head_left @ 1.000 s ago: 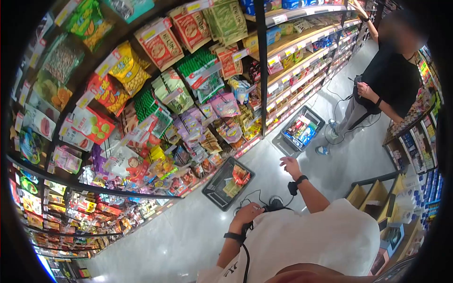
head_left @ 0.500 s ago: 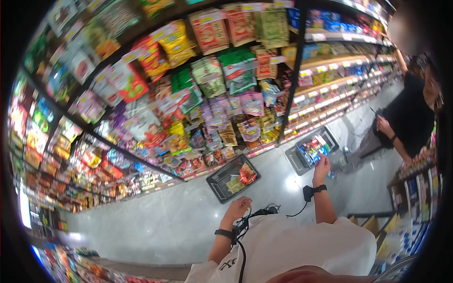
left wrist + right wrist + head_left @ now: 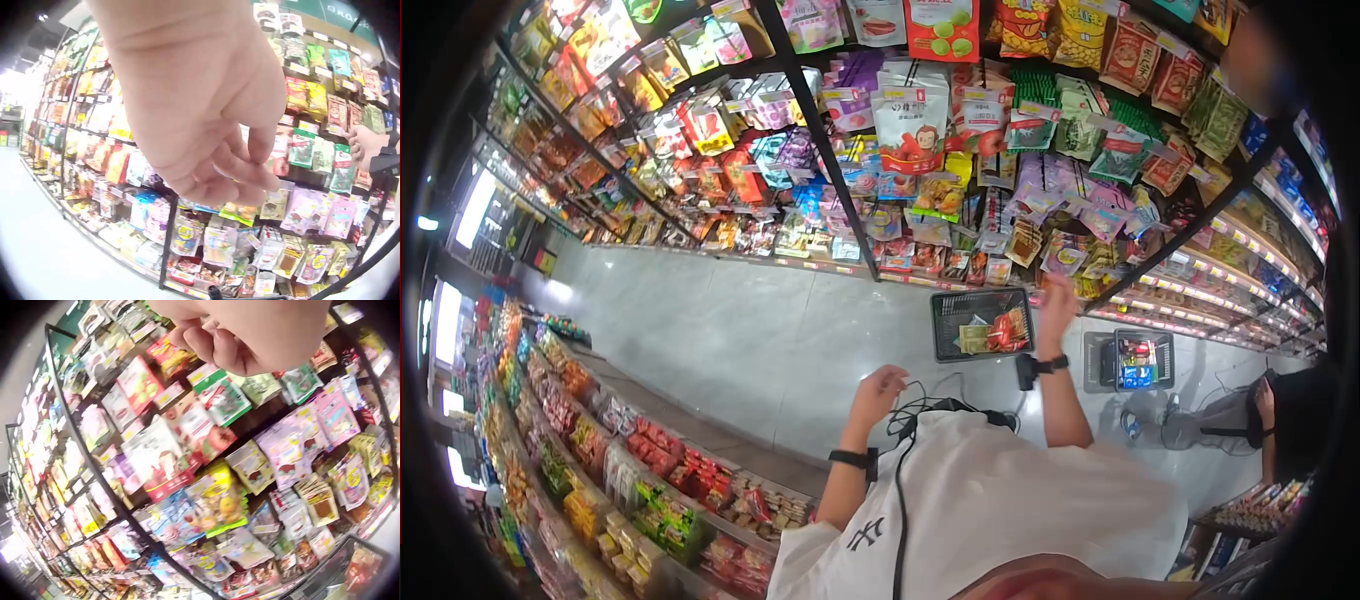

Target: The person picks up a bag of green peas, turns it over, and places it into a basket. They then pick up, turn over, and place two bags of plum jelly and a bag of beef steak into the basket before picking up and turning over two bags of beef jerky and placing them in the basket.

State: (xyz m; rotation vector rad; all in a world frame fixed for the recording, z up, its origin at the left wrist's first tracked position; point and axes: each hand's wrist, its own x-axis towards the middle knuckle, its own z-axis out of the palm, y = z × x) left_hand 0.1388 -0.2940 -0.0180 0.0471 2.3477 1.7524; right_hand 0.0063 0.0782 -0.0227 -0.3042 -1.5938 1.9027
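Note:
My left hand point(image 3: 878, 395) hovers in front of my body above the floor, its fingers loosely bent and nothing in them. In the left wrist view, that hand point(image 3: 206, 119) hangs in front of racks of snack bags. My right hand point(image 3: 1057, 305) is raised and empty, overlapping the lower snack shelf in the head view. The right wrist view shows its relaxed fingers point(image 3: 206, 344) before the hanging packets. Between the hands, further forward, a dark shopping basket point(image 3: 950, 308) sits on the floor, with a red packet point(image 3: 1008, 330) and a beige-green packet point(image 3: 973, 338) inside.
A second basket point(image 3: 1165, 345) with blue and other packs stands on the floor to the right, beside a person in dark clothes point(image 3: 1305, 420). Bins of packaged sweets point(image 3: 670, 460) line the left near side. Dark cables point(image 3: 915, 400) hang at my waist.
The head view has swung left, so the shelves, baskets and other person now appear further right, and the sweet bins have come into view. Both hands stay empty.

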